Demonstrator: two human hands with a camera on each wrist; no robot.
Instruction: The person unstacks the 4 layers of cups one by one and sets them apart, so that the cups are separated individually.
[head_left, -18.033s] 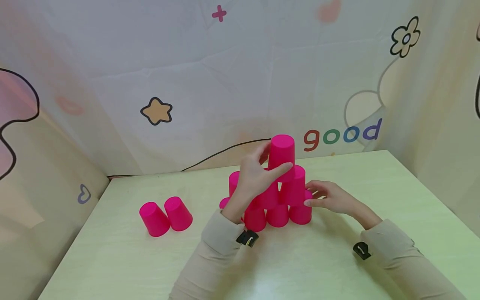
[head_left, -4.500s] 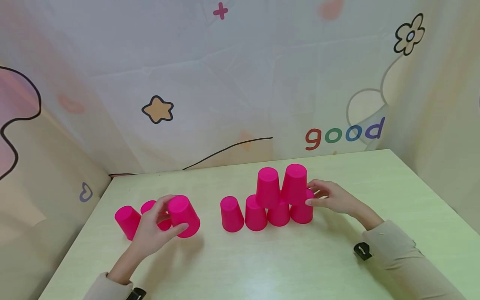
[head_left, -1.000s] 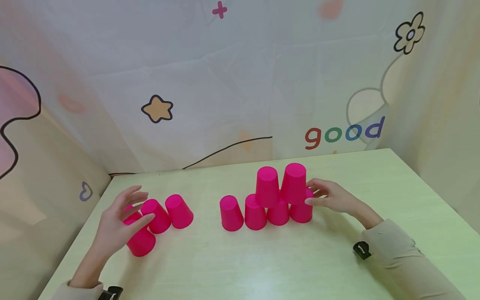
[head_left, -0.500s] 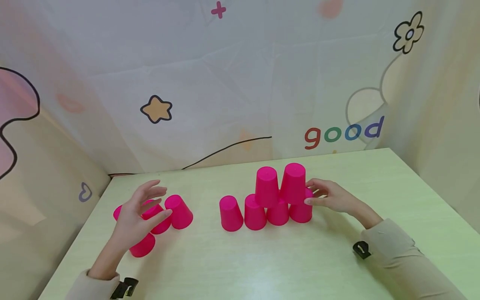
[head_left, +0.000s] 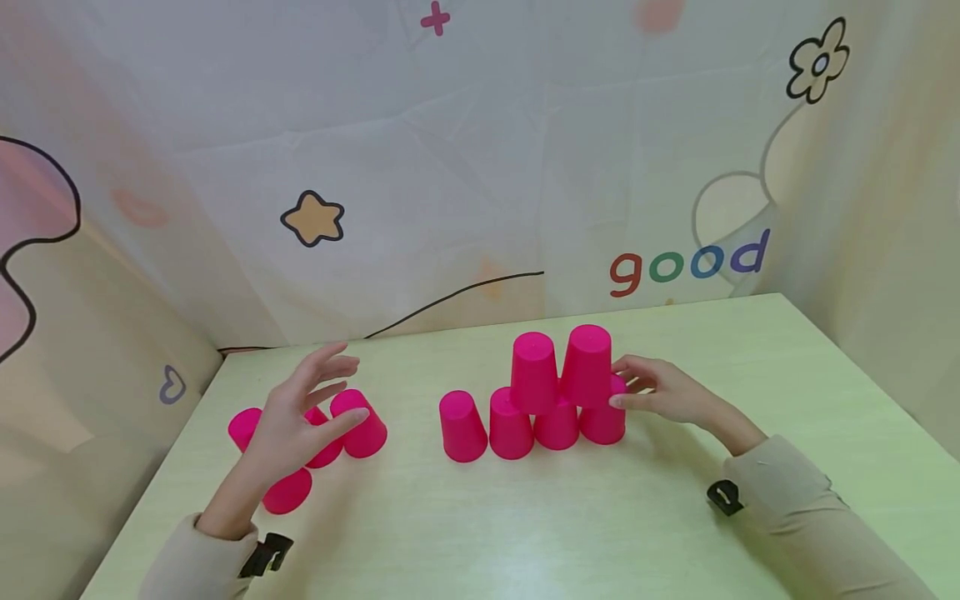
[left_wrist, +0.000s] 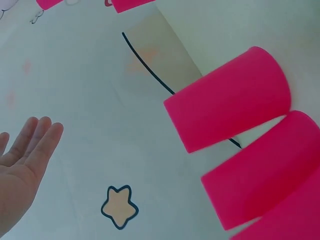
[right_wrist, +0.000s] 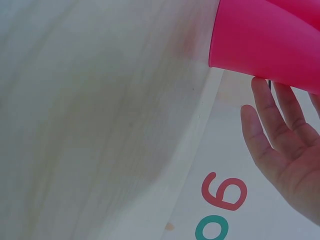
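Holding nothing, my left hand [head_left: 291, 423] is hanging close by the four loose cups [head_left: 365, 439], its fingers loosely stretched and the thumb apart. My right hand [head_left: 666, 395] is also gripping nothing: its fingers are spreading beside the end cup [head_left: 606, 427], with the thumb touching or almost touching it, I cannot tell which. Outward from there, the bottom row [head_left: 463, 429] of four is standing on the table [head_left: 495, 525], and two cups [head_left: 534, 375] are resting above its right part; none is bridging its two leftmost. So I am judging the work as partway: six are forming the stack, four are standing outside it, all upside down. Behind, the curtain [head_left: 465, 167] is showing "good" [head_left: 693, 263] in coloured letters; on the cups I am reading no brand or label.
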